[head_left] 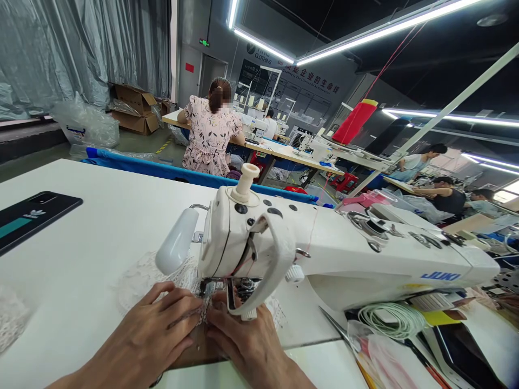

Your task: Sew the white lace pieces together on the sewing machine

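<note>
A white sewing machine (259,237) stands before me. White lace (188,273) runs under its needle area and spreads over the table to the left. My left hand (160,324) is at the lace left of the presser foot, fingers bent and pressed together at its edge. Close beside it, my right hand (247,335) is closed at the lace by the needle, its fingers partly hidden by the machine's white curved guard (279,265). Both hands rest low, near the brown patch (198,348) at the table's front. The needle tip is hard to make out.
A black phone (36,216) lies at far left, above more lace (12,316). Right of the machine are scissors (334,321), a pale green cord coil (391,320) and a dark-screened device (466,351). A red thread cone (354,121) stands behind. Several people work at other tables.
</note>
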